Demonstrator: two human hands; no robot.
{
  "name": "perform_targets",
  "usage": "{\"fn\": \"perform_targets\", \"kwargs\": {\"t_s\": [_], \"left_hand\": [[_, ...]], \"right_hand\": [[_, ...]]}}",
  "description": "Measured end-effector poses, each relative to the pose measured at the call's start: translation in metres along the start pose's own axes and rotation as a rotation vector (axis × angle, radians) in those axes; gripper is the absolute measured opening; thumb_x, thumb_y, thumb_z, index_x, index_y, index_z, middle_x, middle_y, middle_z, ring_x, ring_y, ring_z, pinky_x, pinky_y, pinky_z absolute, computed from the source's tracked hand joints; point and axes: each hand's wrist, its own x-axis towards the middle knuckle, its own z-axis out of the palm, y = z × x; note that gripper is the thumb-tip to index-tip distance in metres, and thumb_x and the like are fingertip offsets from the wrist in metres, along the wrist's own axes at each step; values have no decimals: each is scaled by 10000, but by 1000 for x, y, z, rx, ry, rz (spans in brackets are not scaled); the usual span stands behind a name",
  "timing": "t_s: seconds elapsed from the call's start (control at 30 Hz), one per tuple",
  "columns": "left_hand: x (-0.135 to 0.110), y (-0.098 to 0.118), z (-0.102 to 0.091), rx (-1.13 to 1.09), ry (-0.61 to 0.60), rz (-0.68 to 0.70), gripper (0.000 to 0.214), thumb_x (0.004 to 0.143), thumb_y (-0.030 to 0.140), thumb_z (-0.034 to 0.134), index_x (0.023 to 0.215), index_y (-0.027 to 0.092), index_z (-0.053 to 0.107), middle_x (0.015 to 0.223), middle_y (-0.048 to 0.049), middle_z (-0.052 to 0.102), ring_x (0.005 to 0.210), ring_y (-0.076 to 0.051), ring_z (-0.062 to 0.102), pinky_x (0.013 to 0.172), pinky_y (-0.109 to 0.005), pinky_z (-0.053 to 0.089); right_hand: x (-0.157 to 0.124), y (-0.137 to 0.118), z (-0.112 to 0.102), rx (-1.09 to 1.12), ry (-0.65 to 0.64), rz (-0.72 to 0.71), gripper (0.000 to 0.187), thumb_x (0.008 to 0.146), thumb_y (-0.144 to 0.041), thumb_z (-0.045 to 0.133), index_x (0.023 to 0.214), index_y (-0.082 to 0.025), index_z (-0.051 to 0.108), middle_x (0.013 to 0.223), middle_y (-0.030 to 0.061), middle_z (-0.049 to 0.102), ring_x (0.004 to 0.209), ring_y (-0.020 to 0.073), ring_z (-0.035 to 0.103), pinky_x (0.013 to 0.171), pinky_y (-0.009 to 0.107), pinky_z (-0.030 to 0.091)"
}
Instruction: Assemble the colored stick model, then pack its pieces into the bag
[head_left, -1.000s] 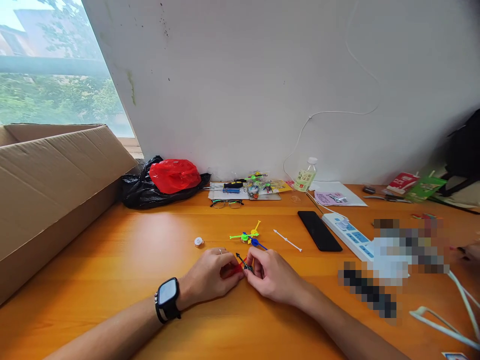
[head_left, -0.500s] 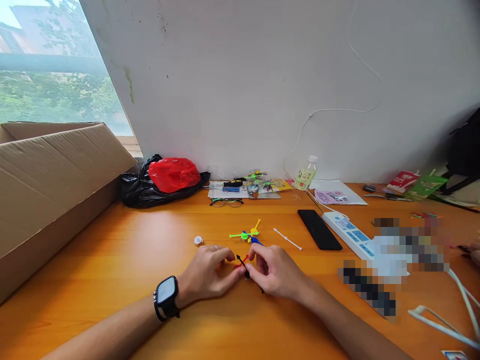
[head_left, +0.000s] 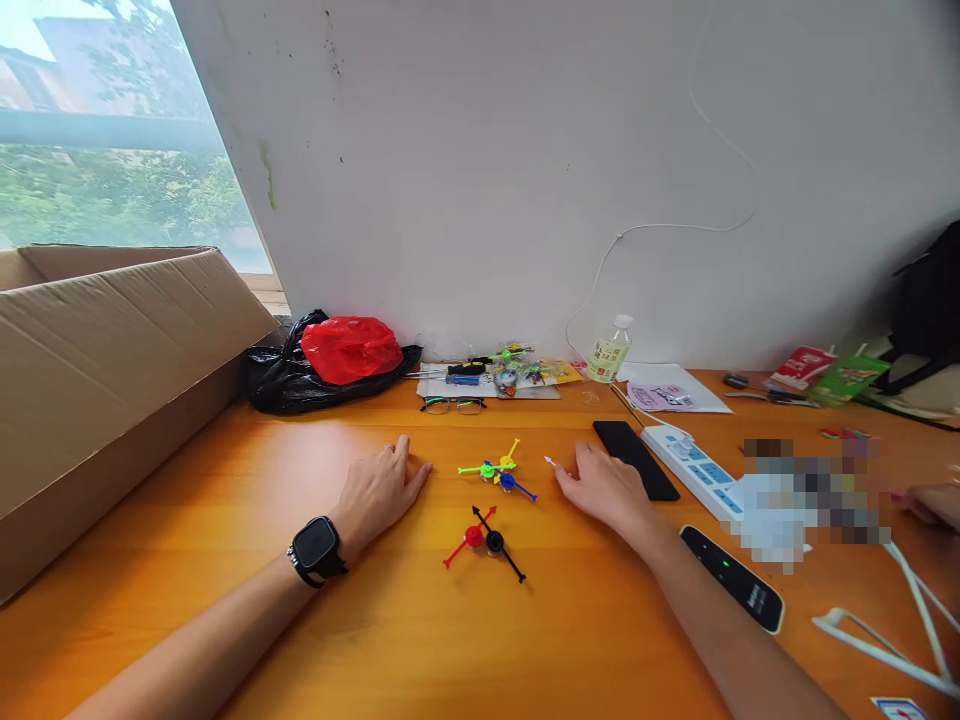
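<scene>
My left hand (head_left: 381, 490), wearing a black watch (head_left: 316, 547), rests on the table with the thumb stretched away from the fingers. It covers the spot where a small white-topped round piece stood, and that piece is hidden. At the right, my right hand (head_left: 606, 490) lies over a thin white arrow (head_left: 550, 461), thumb and fingers around it; only its tip shows. Between the hands sit a green arrow spinner (head_left: 487, 470), a yellow one (head_left: 508, 461) and a blue one (head_left: 508, 482), close together. Nearer me, a red arrow spinner (head_left: 473, 537) and a black one (head_left: 494, 541) cross at their tips.
A black phone (head_left: 634, 458) and a white power strip (head_left: 694, 470) lie right of my right hand, with a black-and-white device (head_left: 733, 580) nearer. Glasses (head_left: 453, 405), a bottle (head_left: 609, 350) and bags (head_left: 352, 350) line the back. A cardboard box (head_left: 127, 370) stands left.
Both hands have let go of the black and red spinners and moved apart. My left hand went left over the round piece, my right hand right onto the white arrow.
</scene>
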Motion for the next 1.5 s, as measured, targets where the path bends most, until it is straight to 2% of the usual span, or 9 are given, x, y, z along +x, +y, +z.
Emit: {"fn": "perform_targets", "kwargs": {"t_s": [0.17,0.43,0.57,0.7,0.83,1.07,1.23,1.4,1.5], "left_hand": [[1,2,-5,-110,-34,50,252,1087,357,491,953,179,609,830,-85,721,742,-257,702,616,-312,372],[-7,13,10,-632,417,399,222,1040,322,620,862,196,658,867,-20,591,677,-128,559,629,-239,466],[-10,16,15,-700,517,554,190,1062,275,613,930,196,724,941,-51,621,813,-145,637,714,-236,538],[-13,17,13,-729,533,552,139,1050,315,659,1059,194,727,900,-40,692,749,-126,657,650,-201,535],[-16,18,12,-755,573,483,293,1008,437,713,862,192,650,691,26,623,582,-96,544,544,-187,450],[-15,17,15,-849,383,427,386,976,451,737,724,185,614,606,43,604,524,-83,480,513,-190,365],[-10,20,9,-1024,308,270,311,910,413,797,713,179,739,664,-9,663,596,-119,542,579,-231,400],[-14,28,0,-1299,97,57,246,792,414,871,812,174,824,737,-26,678,654,-133,561,603,-240,420],[-22,36,-8,-1395,-40,-14,334,750,409,897,983,175,848,798,-19,663,676,-128,559,613,-238,451]], "right_hand": [[-4,-1,0,-64,-105,-53,186,1022,-252,515,1101,-129,631,1125,178,745,1036,341,753,721,355,470],[-3,1,11,-90,-53,-86,168,1066,-146,471,1136,-111,619,1131,189,737,1044,319,751,751,339,480],[-2,1,14,-81,-17,-93,165,1085,-182,481,1160,-111,611,1141,195,721,1046,316,742,761,343,488],[0,1,15,-69,6,-115,145,1079,-136,483,1119,-123,622,1108,168,721,1028,297,739,761,334,477],[0,0,17,-55,35,-124,127,1087,-176,499,1101,-127,615,1087,154,720,1009,298,739,724,333,455],[1,-2,21,-32,86,-164,105,1070,-130,505,1072,-141,610,1060,148,721,959,280,726,723,333,429],[2,-5,17,34,186,-180,119,1069,-130,469,1036,-162,579,1055,135,712,999,284,695,803,348,448],[4,-11,10,594,385,-256,119,1075,-259,469,977,-222,524,901,60,696,796,232,677,708,315,465],[-2,-20,6,797,466,-316,143,1074,-329,467,988,-232,524,916,57,673,824,233,675,740,320,489]]}}
